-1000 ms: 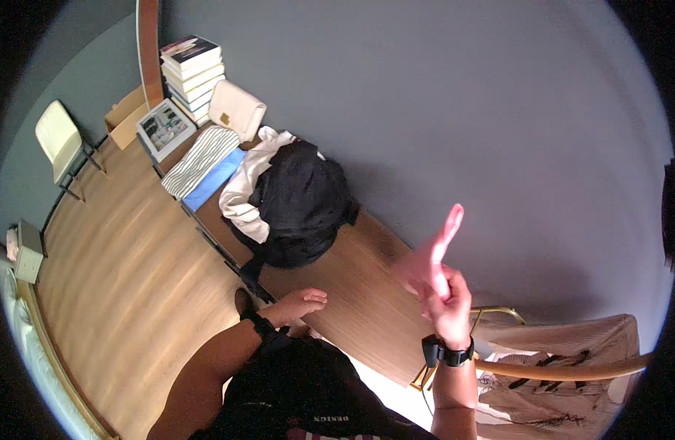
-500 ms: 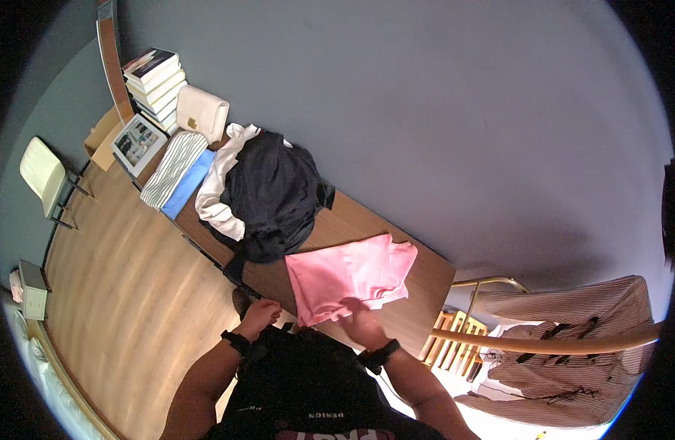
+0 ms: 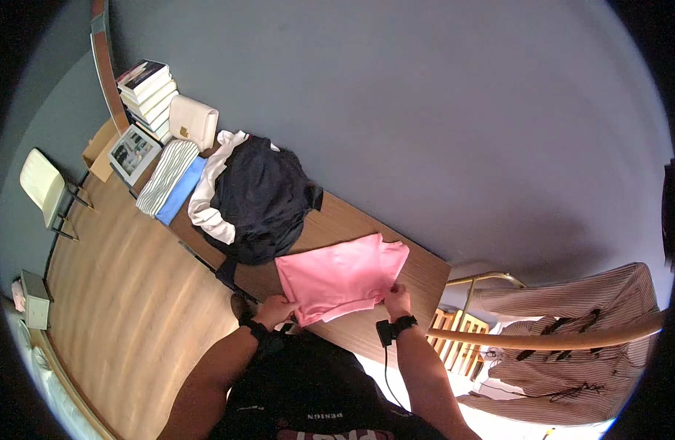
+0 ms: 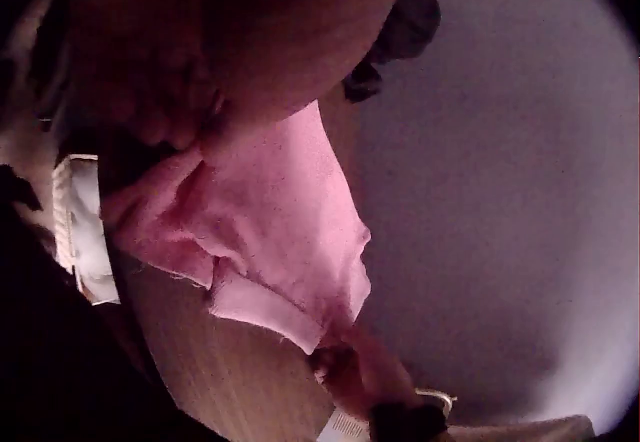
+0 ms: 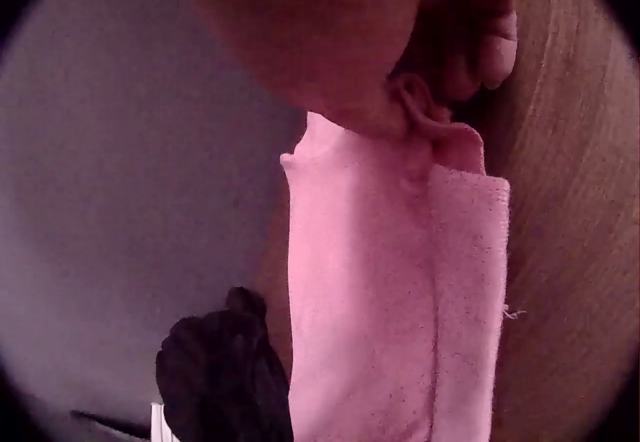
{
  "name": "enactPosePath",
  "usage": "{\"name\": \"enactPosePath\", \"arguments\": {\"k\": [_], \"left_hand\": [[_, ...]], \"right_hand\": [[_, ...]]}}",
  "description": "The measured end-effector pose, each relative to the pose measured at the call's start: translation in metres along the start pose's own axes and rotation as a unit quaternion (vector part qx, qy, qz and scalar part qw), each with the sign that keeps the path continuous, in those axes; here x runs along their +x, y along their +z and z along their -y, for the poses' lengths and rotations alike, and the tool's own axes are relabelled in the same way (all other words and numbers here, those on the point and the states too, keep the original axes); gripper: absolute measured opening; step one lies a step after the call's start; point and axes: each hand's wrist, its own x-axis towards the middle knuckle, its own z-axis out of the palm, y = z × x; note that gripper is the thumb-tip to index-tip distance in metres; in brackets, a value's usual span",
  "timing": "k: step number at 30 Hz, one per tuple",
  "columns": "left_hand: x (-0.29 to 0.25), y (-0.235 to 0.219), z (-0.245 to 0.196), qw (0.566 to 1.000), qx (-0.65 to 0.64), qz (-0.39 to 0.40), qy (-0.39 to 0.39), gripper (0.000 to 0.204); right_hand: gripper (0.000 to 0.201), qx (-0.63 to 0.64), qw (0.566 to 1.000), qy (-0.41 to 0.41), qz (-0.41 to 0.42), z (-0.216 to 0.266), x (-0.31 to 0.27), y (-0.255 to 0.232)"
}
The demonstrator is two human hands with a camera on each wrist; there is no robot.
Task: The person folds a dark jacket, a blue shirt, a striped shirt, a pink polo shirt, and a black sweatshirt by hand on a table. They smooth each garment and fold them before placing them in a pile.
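Observation:
A folded pink cloth (image 3: 341,275) lies flat on the brown table (image 3: 352,213). At its near left corner, my left hand (image 3: 275,311) pinches the edge. My right hand (image 3: 398,301) grips the near right corner; in the right wrist view the pink cloth (image 5: 370,282) is bunched between thumb and curled fingers of the right hand (image 5: 400,42). The left wrist view shows the left hand (image 4: 210,52) over one end of the pink cloth (image 4: 280,202) and the right hand (image 4: 365,372) at the other.
Left of the cloth lies a black garment pile (image 3: 260,198), with a striped cloth (image 3: 169,176), a picture frame (image 3: 135,152), a beige bag (image 3: 193,121) and stacked books (image 3: 150,99) beyond. At the right are a wooden rail (image 3: 543,337) and striped fabric (image 3: 609,301).
The pink cloth, first held up by my right hand, now lies on the table. My right hand has moved to its right corner, and my left hand has reached its left corner.

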Motion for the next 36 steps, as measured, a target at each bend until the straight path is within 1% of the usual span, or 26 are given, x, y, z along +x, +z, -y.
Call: {"name": "enactPosePath", "arguments": {"k": [1, 3, 6, 7, 8, 10, 11, 12, 14, 15, 17, 18, 19, 20, 21, 23, 24, 26, 27, 28, 29, 30, 32, 33, 35, 36], "left_hand": [[0.004, 0.001, 0.003, 1.0, 0.002, 0.0, 0.0, 0.039], [0.004, 0.001, 0.012, 0.997, 0.023, -0.026, 0.074, 0.035], [-0.006, -0.013, 0.018, 0.994, -0.013, -0.08, 0.073, 0.029], [-0.021, -0.02, 0.009, 0.986, 0.081, -0.123, 0.072, 0.033], [-0.023, -0.023, 0.017, 0.987, 0.083, -0.123, 0.069, 0.033], [-0.031, -0.032, 0.033, 0.971, 0.102, -0.191, 0.104, 0.036], [-0.038, -0.033, 0.036, 0.974, 0.084, -0.193, 0.087, 0.031], [-0.048, -0.031, 0.033, 0.974, 0.088, -0.191, 0.087, 0.031], [-0.061, -0.022, 0.023, 0.913, 0.132, -0.325, 0.208, 0.023], [-0.065, -0.019, 0.015, 0.913, 0.137, -0.32, 0.213, 0.023], [-0.067, -0.012, -0.004, 0.899, 0.124, -0.312, 0.283, 0.018], [-0.062, -0.007, -0.009, 0.899, 0.128, -0.304, 0.287, 0.018], [-0.055, 0.0, -0.014, 0.893, 0.178, -0.227, 0.346, 0.019], [-0.049, 0.007, -0.018, 0.876, 0.224, -0.148, 0.4, 0.02], [-0.049, 0.017, -0.032, 0.876, 0.226, -0.142, 0.402, 0.02], [-0.051, 0.04, -0.062, 0.852, 0.368, 0.086, 0.362, 0.029], [-0.049, 0.053, -0.063, 0.851, 0.369, 0.088, 0.365, 0.029], [-0.042, 0.078, -0.055, 0.757, 0.4, 0.117, 0.502, 0.033], [-0.04, 0.086, -0.054, 0.756, 0.401, 0.121, 0.503, 0.033], [-0.037, 0.092, -0.053, 0.69, 0.45, 0.096, 0.558, 0.035], [-0.036, 0.096, -0.051, 0.617, 0.495, 0.069, 0.608, 0.037], [-0.036, 0.098, -0.049, 0.615, 0.496, 0.073, 0.609, 0.037], [-0.035, 0.1, -0.046, 0.573, 0.548, 0.048, 0.607, 0.039], [-0.034, 0.102, -0.044, 0.57, 0.551, 0.05, 0.608, 0.039], [-0.033, 0.106, -0.038, 0.585, 0.564, 0.035, 0.582, 0.037], [-0.035, 0.109, -0.039, 0.582, 0.566, 0.037, 0.583, 0.037]], "right_hand": [[0.032, 0.002, 1.0, 0.001, 0.0, -0.002, -0.003, 0.0], [0.026, 0.088, 0.994, 0.023, 0.059, -0.004, -0.014, 0.001], [0.025, 0.056, 0.993, 0.035, 0.095, -0.007, -0.041, -0.006], [0.027, 0.007, 0.992, -0.003, 0.128, -0.013, -0.049, -0.008], [0.027, 0.009, 0.991, -0.001, 0.13, -0.018, -0.055, -0.011], [0.026, 0.019, 0.981, 0.038, 0.188, -0.016, -0.069, -0.015], [0.023, 0.068, 0.986, 0.03, 0.148, -0.008, -0.078, -0.017], [0.023, 0.071, 0.986, 0.032, 0.146, -0.014, -0.073, -0.015], [0.023, 0.151, 0.985, 0.058, 0.053, -0.028, -0.059, -0.012], [0.023, 0.275, 0.957, 0.076, 0.057, -0.007, -0.066, -0.015], [0.022, 0.309, 0.944, 0.067, 0.089, -0.038, -0.039, -0.01], [0.021, 0.327, 0.936, 0.075, 0.101, -0.029, -0.037, -0.013], [0.021, 0.334, 0.933, 0.095, 0.091, -0.016, -0.042, -0.016], [0.02, 0.353, 0.927, 0.083, 0.1, -0.037, -0.026, -0.007], [0.021, 0.366, 0.919, 0.098, 0.113, -0.033, -0.03, -0.01], [0.022, 0.38, 0.91, 0.111, 0.123, -0.012, -0.039, -0.015], [0.022, 0.37, 0.917, 0.111, 0.103, 0.0, -0.044, -0.018], [0.023, 0.36, 0.923, 0.111, 0.079, 0.001, -0.044, -0.018], [0.025, 0.287, 0.955, 0.055, 0.053, -0.002, -0.041, -0.015], [0.028, 0.211, 0.977, 0.0, 0.026, -0.007, -0.04, -0.013], [0.034, 0.255, 0.967, -0.007, -0.003, -0.012, -0.042, -0.008], [0.034, 0.258, 0.966, -0.004, -0.006, -0.01, -0.045, -0.009], [0.037, 0.233, 0.972, -0.016, 0.014, -0.004, -0.047, -0.012], [0.037, 0.236, 0.972, -0.015, 0.012, -0.009, -0.044, -0.011], [0.039, 0.164, 0.972, -0.139, 0.099, -0.019, -0.038, -0.011], [0.039, 0.167, 0.971, -0.138, 0.096, -0.019, -0.038, -0.013]]}}
